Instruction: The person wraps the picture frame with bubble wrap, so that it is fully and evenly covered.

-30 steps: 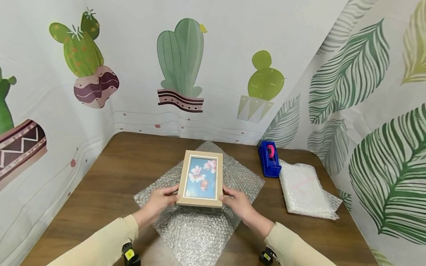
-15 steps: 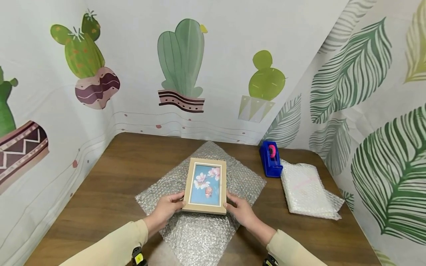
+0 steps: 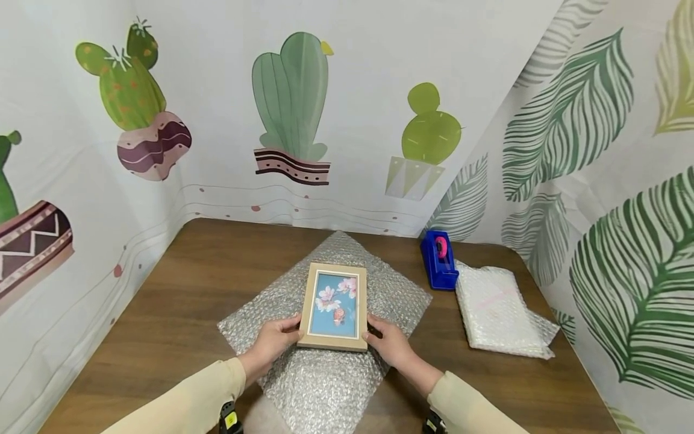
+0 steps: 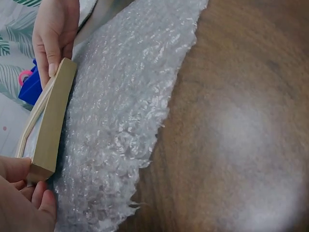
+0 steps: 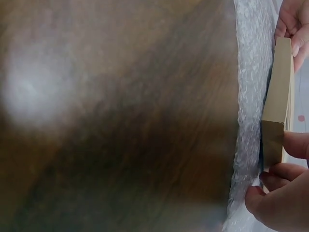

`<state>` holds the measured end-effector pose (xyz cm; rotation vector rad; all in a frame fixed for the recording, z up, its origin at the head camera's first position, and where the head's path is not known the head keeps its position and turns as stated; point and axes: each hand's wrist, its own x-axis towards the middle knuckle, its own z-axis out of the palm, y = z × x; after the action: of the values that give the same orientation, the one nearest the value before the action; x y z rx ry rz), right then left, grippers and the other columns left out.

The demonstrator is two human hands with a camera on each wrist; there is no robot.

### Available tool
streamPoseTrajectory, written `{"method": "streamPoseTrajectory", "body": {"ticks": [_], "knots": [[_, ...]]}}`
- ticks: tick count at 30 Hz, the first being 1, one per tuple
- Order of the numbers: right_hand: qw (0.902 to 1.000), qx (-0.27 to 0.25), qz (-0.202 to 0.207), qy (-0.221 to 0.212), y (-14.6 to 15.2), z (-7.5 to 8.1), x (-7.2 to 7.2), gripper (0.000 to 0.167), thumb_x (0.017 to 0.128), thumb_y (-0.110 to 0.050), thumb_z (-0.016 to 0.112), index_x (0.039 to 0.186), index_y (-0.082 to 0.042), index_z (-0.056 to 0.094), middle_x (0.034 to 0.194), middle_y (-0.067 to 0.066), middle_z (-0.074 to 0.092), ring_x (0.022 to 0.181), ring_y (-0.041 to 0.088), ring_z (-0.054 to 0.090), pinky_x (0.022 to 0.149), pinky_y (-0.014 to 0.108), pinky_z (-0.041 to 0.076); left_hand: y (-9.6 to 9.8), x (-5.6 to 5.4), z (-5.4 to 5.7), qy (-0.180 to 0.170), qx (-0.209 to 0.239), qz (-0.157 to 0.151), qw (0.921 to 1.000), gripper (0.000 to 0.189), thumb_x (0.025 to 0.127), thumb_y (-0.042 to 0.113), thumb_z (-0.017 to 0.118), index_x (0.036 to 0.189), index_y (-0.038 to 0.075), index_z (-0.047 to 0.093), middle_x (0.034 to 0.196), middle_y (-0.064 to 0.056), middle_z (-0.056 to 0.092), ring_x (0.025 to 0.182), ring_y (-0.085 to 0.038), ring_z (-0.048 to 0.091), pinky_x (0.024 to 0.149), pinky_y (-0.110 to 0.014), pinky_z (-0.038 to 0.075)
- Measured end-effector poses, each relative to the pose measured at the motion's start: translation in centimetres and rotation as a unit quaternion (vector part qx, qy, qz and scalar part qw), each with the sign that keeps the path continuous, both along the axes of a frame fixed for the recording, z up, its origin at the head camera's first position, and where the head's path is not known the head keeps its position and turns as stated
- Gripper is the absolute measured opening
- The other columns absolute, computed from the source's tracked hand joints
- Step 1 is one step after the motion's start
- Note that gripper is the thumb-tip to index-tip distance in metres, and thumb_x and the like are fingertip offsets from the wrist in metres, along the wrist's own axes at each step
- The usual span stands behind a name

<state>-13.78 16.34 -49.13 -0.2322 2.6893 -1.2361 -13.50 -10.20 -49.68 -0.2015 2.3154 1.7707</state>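
Observation:
A light wooden picture frame [image 3: 333, 306] with pink flowers on blue lies face up over a sheet of bubble wrap [image 3: 325, 386]. My left hand [image 3: 273, 345] grips its left edge near the bottom corner, thumb on the front and fingers under. On the opposite side, my right hand [image 3: 391, 345] holds the right edge the same way. In the left wrist view the picture frame [image 4: 52, 125] stands close over the wrap, with the left thumb and fingers at its near corner. The right wrist view shows the frame's side [image 5: 277, 87] between both hands.
A blue tape dispenser [image 3: 440, 262] with a pink roll stands at the back right. Beside it lies a bubble-wrapped packet [image 3: 501, 310]. Everything rests on a brown wooden table [image 3: 179, 301], backed by a cactus-and-leaf printed cloth [image 3: 358, 90].
Both hands have brought the picture frame down and slightly right, closer to the bubble wrap, most of it in the first half second. Both hands keep their hold.

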Motion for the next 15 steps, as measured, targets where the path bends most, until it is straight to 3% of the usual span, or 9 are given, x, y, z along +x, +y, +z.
{"method": "streamPoseTrajectory", "body": {"ticks": [7, 15], "knots": [[0.9995, 0.020, 0.004, 0.025, -0.13, -0.14, -0.31, 0.050, 0.097, -0.014, 0.068, 0.138, 0.011, 0.056, 0.143, 0.032, 0.057, 0.136, 0.053, 0.050, 0.115, 0.065, 0.038, -0.14, -0.17, 0.01, -0.006, -0.002, 0.000, 1.0000, 0.046, 0.092, -0.001, 0.066, 0.137, -0.009, 0.057, 0.146, -0.028, 0.053, 0.142, -0.047, 0.047, 0.117, -0.056, 0.041], [0.9975, 0.052, 0.010, 0.048, -0.38, -0.36, -0.51, 0.048, 0.096, -0.013, 0.069, 0.136, 0.012, 0.058, 0.140, 0.030, 0.061, 0.133, 0.050, 0.054, 0.114, 0.063, 0.040, -0.37, -0.15, 0.22, 0.008, -0.057, -0.017, 0.9982, 0.047, 0.092, 0.004, 0.069, 0.137, -0.007, 0.059, 0.144, -0.030, 0.056, 0.128, -0.044, 0.062, 0.104, -0.049, 0.055]]}}
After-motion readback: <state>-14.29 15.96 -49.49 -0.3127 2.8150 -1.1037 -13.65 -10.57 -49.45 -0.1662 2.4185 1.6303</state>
